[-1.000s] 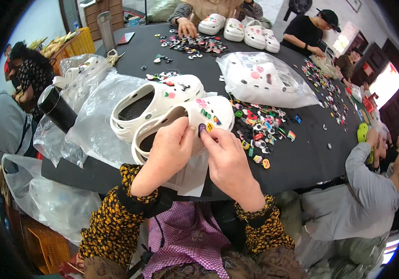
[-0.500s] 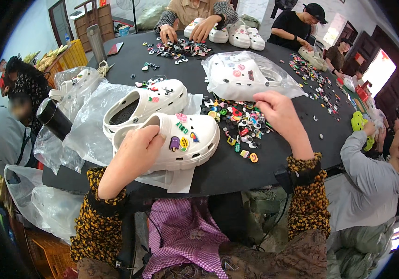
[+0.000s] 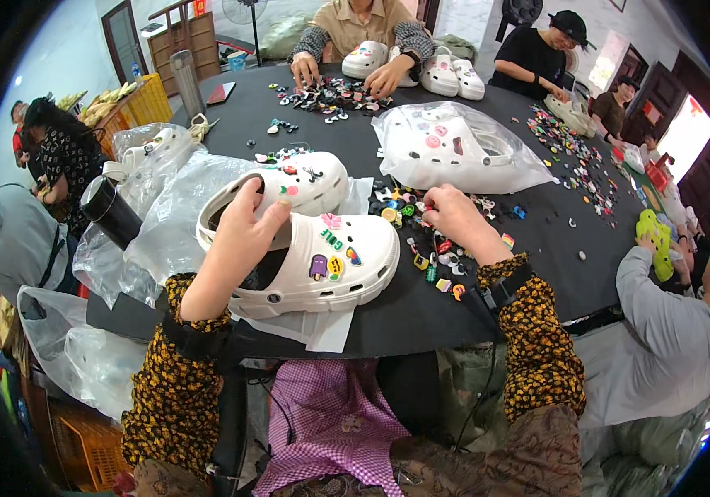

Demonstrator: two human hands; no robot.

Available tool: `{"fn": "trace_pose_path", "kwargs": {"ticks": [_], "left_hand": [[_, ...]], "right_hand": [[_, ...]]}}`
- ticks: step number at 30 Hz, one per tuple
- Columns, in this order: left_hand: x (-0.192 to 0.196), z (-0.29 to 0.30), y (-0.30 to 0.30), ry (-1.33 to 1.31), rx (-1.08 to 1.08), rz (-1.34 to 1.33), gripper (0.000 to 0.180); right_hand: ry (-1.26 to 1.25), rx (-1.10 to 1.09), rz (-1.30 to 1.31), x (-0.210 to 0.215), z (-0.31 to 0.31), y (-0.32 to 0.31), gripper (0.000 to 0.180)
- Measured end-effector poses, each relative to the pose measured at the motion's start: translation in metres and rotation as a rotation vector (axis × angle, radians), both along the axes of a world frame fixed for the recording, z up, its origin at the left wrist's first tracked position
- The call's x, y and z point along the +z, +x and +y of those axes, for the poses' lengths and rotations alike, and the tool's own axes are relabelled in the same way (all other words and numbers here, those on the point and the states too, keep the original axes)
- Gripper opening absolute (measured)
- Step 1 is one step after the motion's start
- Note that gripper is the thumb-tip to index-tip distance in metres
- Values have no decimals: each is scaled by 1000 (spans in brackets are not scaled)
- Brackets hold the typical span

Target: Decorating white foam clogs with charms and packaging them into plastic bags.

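Observation:
Two white clogs lie side by side in front of me. The near clog (image 3: 347,286) carries a pink flower, green letters, a purple ice pop and other charms; the far clog (image 3: 322,178) has a strawberry and more charms. My left hand (image 3: 231,248) grips the far clog's rim at its opening, with the thumb toward the near clog. My right hand (image 3: 464,222) is down at a pile of colourful shoe charms (image 3: 438,248), its fingers curled together at the pile's edge. Whatever is between those fingertips is hidden.
Behind the pile sits a bagged pair of white clogs (image 3: 446,149). Clear plastic bags (image 3: 169,211) and a dark cylinder (image 3: 111,214) are at left. Across the black table (image 3: 322,331), a person sorts charms beside white clogs (image 3: 453,76). A neighbour at right holds a lime-green clog (image 3: 655,240).
My left hand has shifted from the near clog's rim to the far clog's opening. My right hand has moved left and down into the charm pile. The view has shifted slightly.

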State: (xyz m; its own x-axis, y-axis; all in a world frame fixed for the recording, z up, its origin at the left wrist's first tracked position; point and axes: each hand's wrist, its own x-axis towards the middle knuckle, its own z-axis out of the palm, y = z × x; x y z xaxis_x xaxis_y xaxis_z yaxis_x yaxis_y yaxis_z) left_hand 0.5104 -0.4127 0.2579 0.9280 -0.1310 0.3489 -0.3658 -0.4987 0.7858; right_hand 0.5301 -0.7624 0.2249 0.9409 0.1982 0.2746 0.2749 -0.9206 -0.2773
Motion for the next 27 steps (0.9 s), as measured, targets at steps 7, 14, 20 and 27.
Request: {"fn": "trace_pose_path", "kwargs": {"ticks": [7, 14, 20, 27], "left_hand": [[0, -7, -9, -24, -29, 116, 21], [-1, -11, -16, -163, -57, 110, 26], [2, -17, -26, -124, -138, 116, 24], [3, -20, -28, -74, -188, 16, 26]], "right_hand": [[428, 20, -15, 6, -25, -2, 16], [1035, -36, 324, 36, -16, -20, 13], [1112, 105, 357, 69, 22, -24, 15], [840, 296, 263, 82, 75, -11, 8]]}}
